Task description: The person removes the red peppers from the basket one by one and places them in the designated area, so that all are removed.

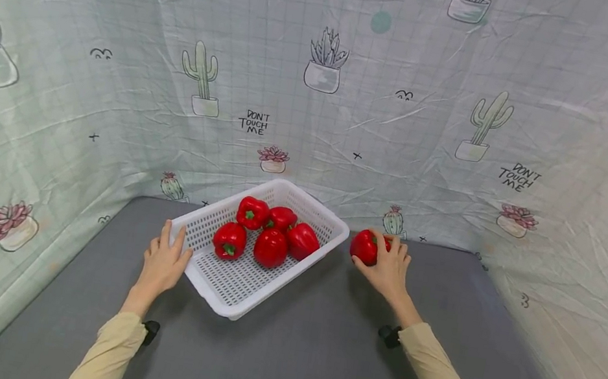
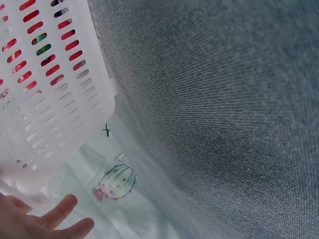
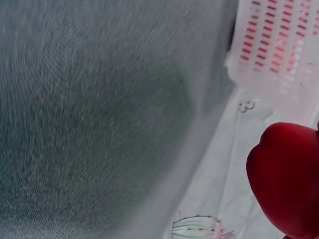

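A white perforated plastic basket (image 1: 197, 273) stands at an angle on the grey table, with several red bell peppers (image 1: 271, 249) inside. My left hand (image 1: 163, 263) rests on the basket's left rim, fingers spread; in the left wrist view its fingers (image 2: 62, 211) show at the basket's edge. Off the basket's right corner, my right hand (image 1: 389, 271) grips a single red bell pepper (image 1: 363, 247) between thumb and fingers. That pepper (image 3: 286, 179) fills the right side of the right wrist view, where the hand itself is almost wholly hidden.
The grey table (image 1: 300, 372) spreads in front of the basket and to both sides. A pale curtain (image 1: 370, 140) printed with cactus pots hangs close behind the basket and along both sides of the table. Dark wrist bands (image 1: 390, 337) sit on both wrists.
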The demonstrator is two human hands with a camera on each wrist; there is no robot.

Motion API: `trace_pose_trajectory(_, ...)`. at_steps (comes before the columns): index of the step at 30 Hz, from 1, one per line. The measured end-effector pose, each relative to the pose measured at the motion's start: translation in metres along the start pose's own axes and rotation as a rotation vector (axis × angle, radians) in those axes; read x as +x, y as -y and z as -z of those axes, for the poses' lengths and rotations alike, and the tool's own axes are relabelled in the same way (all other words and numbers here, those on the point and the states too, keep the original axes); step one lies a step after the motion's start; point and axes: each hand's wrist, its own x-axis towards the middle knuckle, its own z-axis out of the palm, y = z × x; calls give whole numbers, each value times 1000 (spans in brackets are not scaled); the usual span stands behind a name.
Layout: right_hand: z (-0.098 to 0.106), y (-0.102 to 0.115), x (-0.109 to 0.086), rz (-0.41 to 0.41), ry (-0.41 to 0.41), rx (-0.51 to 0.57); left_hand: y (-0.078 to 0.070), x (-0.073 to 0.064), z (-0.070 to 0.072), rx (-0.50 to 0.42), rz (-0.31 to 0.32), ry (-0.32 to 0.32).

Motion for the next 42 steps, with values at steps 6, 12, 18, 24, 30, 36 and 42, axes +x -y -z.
trace_pose_trajectory(6,-9,-13,9,-9,19,-49,1,-1,0,-3,-5,-21)
trace_pose_trajectory(12,-14,-20,18,-22,42,-88,2,-3,0,-6,-8,-33)
trace_pose_trajectory(18,-22,-23,23,-47,93,-108,1,-2,0,-4,-6,-22)
trace_pose_trajectory(24,-31,-24,27,-69,137,-116,-1,-1,1,-3,4,-7)
trace_pose_trajectory(30,-39,-25,31,-77,167,-109,-3,-1,0,-3,19,2)
trace_pose_trajectory(36,-47,-25,33,-94,211,-125,-3,-1,-1,-5,24,1)
trace_pose_trajectory(42,-53,-26,36,-104,223,-133,-2,-1,-1,-14,32,8)
